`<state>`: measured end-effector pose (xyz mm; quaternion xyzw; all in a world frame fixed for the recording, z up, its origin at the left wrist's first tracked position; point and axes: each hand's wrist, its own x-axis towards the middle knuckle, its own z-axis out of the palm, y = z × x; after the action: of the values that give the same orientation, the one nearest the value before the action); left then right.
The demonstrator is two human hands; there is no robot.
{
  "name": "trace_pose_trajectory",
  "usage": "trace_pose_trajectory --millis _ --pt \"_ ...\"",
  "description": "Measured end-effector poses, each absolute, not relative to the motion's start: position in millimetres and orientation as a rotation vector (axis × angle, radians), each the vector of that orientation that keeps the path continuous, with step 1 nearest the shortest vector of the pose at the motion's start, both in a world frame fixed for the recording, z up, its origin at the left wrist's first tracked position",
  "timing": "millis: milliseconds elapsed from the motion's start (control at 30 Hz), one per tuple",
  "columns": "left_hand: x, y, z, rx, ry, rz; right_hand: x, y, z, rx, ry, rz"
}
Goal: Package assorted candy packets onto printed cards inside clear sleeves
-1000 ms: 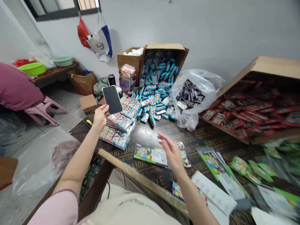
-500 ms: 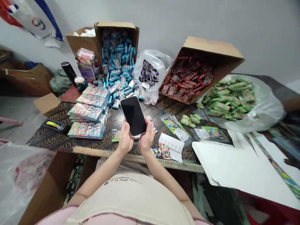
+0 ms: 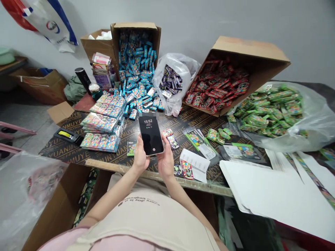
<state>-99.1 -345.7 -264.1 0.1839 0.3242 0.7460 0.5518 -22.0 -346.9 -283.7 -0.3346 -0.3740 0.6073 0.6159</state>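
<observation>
A smartphone (image 3: 151, 136) held upright between left hand (image 3: 140, 157) and right hand (image 3: 165, 162).
Slightly tilted, its dark lock screen lit, showing 15:52.

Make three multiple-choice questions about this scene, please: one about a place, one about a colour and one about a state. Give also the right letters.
1) Where is the phone?
A) on the table
B) in both hands
C) inside a box

2) What colour are the packets in the tilted box?
A) red
B) purple
C) white

3) What does the screen show?
A) nothing, it is black
B) a photo
C) the time

1 B: the left hand and right hand hold its sides.
2 A: red packets fill that box.
3 C: it is lit and reads 15:52.
</observation>
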Motion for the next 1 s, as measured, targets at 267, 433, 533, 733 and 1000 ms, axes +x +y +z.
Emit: trace_pose_trajectory --millis 267,433,533,733,1000 --pt "-97.4 -348.6 -272.8 0.459 0.845 1.776 -20.0 -350.0 -292.5 -0.844 -1.017 1.317" --pt "-98.6 -351.9 -271.3 0.424 0.908 1.753 -25.1 -352.5 -291.9 -0.853 -1.069 1.227" --pt "-100.7 -353.1 -272.8 0.410 0.943 1.747 -27.5 -353.5 -290.9 -0.858 -1.097 1.205" --pt "-102.8 -351.9 -276.7 0.434 0.938 1.771 -29.8 -352.8 -294.5 -0.861 -1.094 1.215" --pt "-101.8 -350.5 -278.9 0.402 0.914 1.777 -30.5 -353.0 -296.9 -0.889 -1.087 1.199"
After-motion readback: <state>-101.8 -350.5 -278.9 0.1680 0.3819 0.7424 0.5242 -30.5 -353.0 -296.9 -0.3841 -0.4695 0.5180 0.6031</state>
